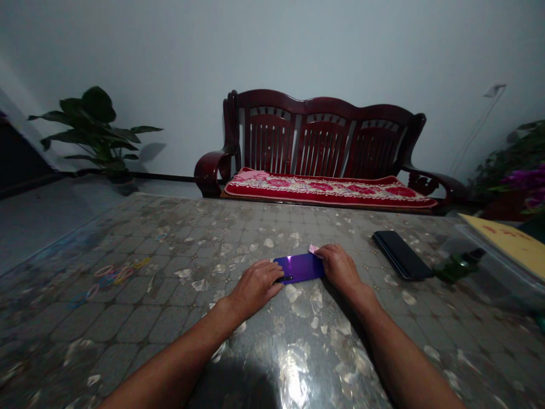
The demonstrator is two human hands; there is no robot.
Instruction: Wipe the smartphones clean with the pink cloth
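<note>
Right between your two hands lies a phone (300, 268), flat on the patterned tabletop (238, 227) with its back facing up. It is a glossy blue-violet, deeper blue toward the end at your right hand, and a bright spot of light shines off it nearer your left. A dark camera strip (288, 278) shows just beside your left fingertips, along the edge closer to you. The phone sits slightly aslant, its right end a little farther from you than its left.

Both your forearms reach forward and angle inward, so your hands meet the phone from either side. Your left hand (256, 284) is palm down, fingers curled over the left end and thumb by the near corner, gripping it. Your right hand (339, 267) bends in over the other end, its fingers closed on a small pink piece (313, 249) that pokes out at the far edge; whether it is cloth or paper, you cannot tell.

To the right of your right hand rest a black slab (400, 255) and, beyond that, a green bottle (457, 267). Well left of your left hand lie colored bands (121, 275).
</note>
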